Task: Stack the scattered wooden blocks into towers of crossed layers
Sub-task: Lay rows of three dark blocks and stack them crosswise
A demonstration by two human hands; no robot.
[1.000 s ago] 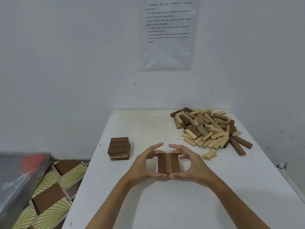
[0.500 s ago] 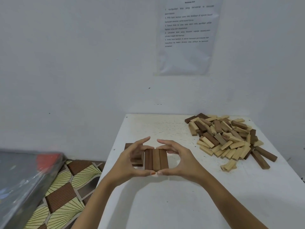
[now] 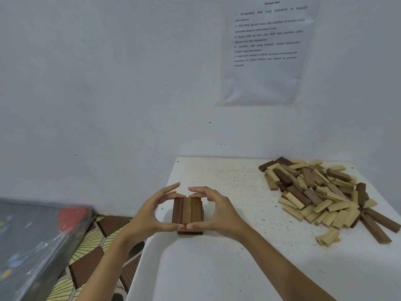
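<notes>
The left hand (image 3: 149, 216) and right hand (image 3: 217, 213) pinch a three-block layer (image 3: 187, 210) between thumbs and fingertips, directly over the short tower (image 3: 191, 233). Beyond, right of the tower, a large loose pile (image 3: 321, 196) waits, so most stacking remains. A second ago the layer was right of the tower.

Soft, cool, rather dim light with no clear single source gives the white wall (image 3: 108, 83) a blue-grey cast and no hard glare. The forearms (image 3: 282, 263) and the pile of blocks (image 3: 314, 192) at 3 o'clock throw only faint, diffuse shadows on the table (image 3: 217, 276). Focus is best at the centre, on the left hand (image 3: 149, 216), the right hand (image 3: 217, 213) and the dark blocks (image 3: 187, 210) they hold. The plastic-covered object (image 3: 32, 246) at 8 o'clock is smeared and streaked with pale sheen, and wide-angle bending tilts the printed sheet (image 3: 267, 79) at 1 o'clock — its small lines read soft.
</notes>
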